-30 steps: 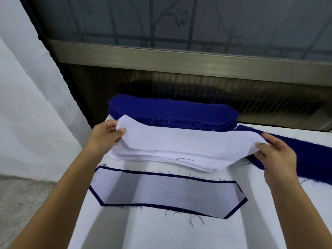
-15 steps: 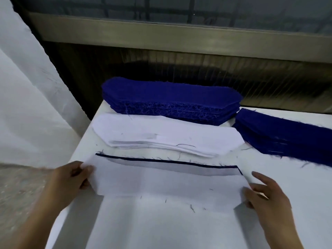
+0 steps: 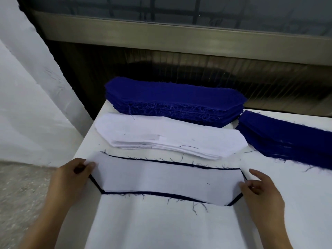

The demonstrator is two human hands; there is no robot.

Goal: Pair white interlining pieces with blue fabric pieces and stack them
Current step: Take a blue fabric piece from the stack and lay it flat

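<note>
Hands apart at the two ends of a white interlining piece [image 3: 167, 177] lying on a blue fabric piece [image 3: 125, 192].
The left hand [image 3: 71, 178] pinches the left tip, and the right hand [image 3: 260, 191] rests its thumb on the right tip. The pair lies crosswise between them, equally near both, on the white table [image 3: 161, 227]. Beyond it are the interlining stack [image 3: 170, 135], the blue fabric stack [image 3: 170, 94] and the window frame [image 3: 179, 36].

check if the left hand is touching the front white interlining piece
Touching. The head view shows the left hand with its thumb lying over the left end of the white interlining piece, with no gap between them.
</note>
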